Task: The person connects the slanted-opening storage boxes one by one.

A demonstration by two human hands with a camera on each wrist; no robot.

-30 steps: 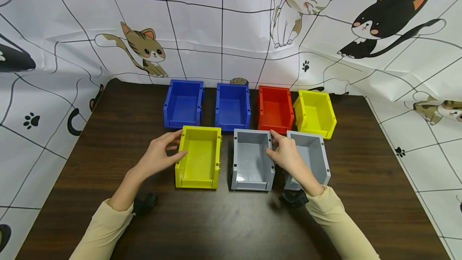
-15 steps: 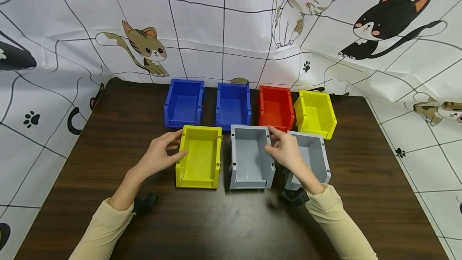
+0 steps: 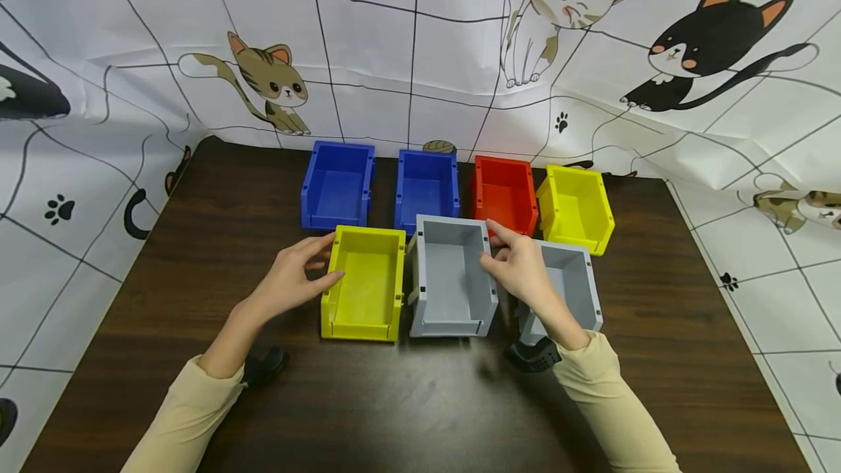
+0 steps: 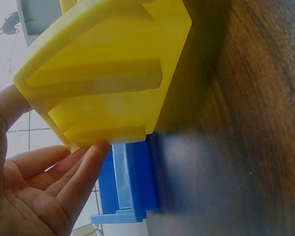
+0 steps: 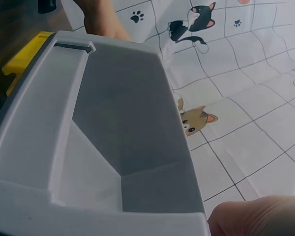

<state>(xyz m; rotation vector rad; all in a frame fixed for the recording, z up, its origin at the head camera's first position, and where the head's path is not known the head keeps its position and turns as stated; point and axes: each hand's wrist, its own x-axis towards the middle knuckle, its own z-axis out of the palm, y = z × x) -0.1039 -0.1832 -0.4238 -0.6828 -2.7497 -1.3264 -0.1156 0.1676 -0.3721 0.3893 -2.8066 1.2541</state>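
Observation:
In the head view my left hand [image 3: 289,279] holds the left wall of a yellow storage bin [image 3: 364,283], thumb over its rim. From the left wrist view, the fingers touch the side of this yellow bin [image 4: 103,88]. My right hand [image 3: 519,268] pinches the right wall of a grey storage bin [image 3: 453,276], close beside the yellow bin and slightly tilted. The right wrist view looks into the grey bin [image 5: 132,108], with part of the thumb at its rim. A second grey bin [image 3: 574,279] stands partly hidden behind the right hand and forearm.
Behind the front bins stand two blue bins, one at left [image 3: 337,185] and one further right [image 3: 427,188], then a red bin [image 3: 504,195] and another yellow bin [image 3: 575,209]. All stand on a dark wooden table [image 3: 420,407] before a cat-patterned sheet [image 3: 368,35].
The right hand has raised the held grey bin somewhat and shifted it left, narrowing the gap to the yellow bin. The left hand and the yellow bin have barely moved.

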